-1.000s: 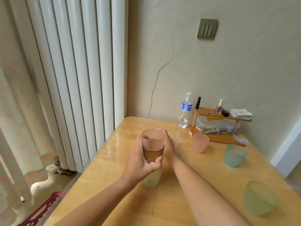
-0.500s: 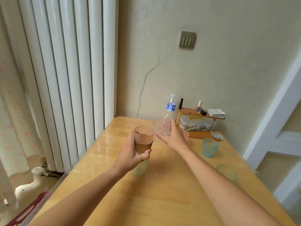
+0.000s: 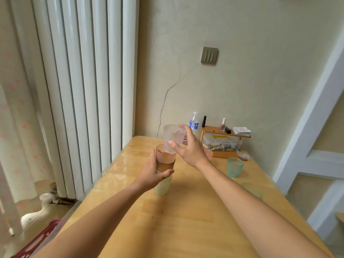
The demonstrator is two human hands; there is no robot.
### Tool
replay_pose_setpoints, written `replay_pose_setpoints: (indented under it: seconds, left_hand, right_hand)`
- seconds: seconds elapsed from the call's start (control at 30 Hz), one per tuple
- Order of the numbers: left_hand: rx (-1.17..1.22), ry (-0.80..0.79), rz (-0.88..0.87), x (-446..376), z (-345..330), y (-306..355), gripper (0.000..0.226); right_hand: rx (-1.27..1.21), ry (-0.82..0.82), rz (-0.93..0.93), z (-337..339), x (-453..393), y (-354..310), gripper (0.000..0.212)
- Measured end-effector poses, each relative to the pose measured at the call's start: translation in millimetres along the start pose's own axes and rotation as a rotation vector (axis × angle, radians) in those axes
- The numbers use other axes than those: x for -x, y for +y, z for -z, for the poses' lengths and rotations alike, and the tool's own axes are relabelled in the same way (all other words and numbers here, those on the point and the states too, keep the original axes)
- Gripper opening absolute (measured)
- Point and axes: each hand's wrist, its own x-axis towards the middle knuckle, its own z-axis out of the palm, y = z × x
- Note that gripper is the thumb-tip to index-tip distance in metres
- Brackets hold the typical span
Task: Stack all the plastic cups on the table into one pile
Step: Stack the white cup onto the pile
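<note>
Clear cup (image 3: 173, 137) tilted into stack (image 3: 164, 165)

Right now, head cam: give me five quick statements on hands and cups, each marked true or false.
1. The right hand holds a clear textured cup with its base entering the pile's top cup. True.
2. The left hand lies flat on the table. False: its grip is closed around the cup pile, which has a pale green cup at the bottom.
3. A teal cup stands alone on the table, right of the hands. True.
4. The water bottle lies on its side. False: it stands upright by the wall.
5. The teal cup is already in the pile. False: it stands apart, untouched.
</note>
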Motion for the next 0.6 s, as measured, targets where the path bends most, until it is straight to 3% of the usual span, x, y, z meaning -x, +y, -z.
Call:
replay_pose_setpoints:
  seconds: [0.33,0.5,0.6]
  left_hand:
    - [0.023,-0.013,0.043,-1.1,-2.3,-2.5,0.063]
    - [0.083,0.004,0.006,-0.7,1.7,2.2,0.101]
    - [0.096,-0.027,-0.019,0.0,0.7,10.0,0.1]
  right_hand:
    - [0.045,-0.183,-0.05,-15.2,10.2,-7.5,0.076]
    - [-0.084,-0.253,-0.151,-22.3,19.0,1.7,0.077]
    - [-0.104,-0.268,-0.181,-20.8,22.6,1.4,0.083]
